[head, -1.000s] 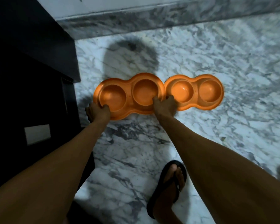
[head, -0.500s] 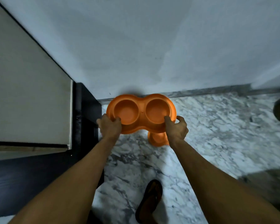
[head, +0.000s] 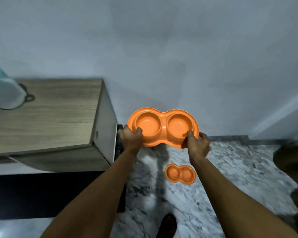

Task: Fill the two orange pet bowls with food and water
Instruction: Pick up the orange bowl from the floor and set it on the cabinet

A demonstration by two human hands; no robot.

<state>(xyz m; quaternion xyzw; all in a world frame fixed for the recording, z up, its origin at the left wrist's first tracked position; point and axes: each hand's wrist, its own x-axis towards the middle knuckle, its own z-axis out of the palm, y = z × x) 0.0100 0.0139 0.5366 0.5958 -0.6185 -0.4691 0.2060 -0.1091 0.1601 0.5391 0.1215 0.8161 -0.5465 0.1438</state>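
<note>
You hold one orange double bowl [head: 163, 127] level in the air. Your left hand [head: 132, 138] and right hand [head: 197, 145] grip its end rims, fingers curled under. The other bowl [head: 180, 173] lies on the marble floor [head: 239, 169] below. The plastic is likely light, stiff and smooth, so hold it by the rims.

Held bowl [head: 163, 127]: between my left hand [head: 132, 138] and right hand [head: 197, 145], above the floor [head: 239, 169], wall [head: 162, 57] behind. Second bowl [head: 180, 174]: on floor, nearer, slightly right. Cabinet [head: 46, 114]: left. Tub [head: 3, 90]: on cabinet, far left.

raised double bowl [head: 163, 127], another [head: 180, 173] floored
</note>
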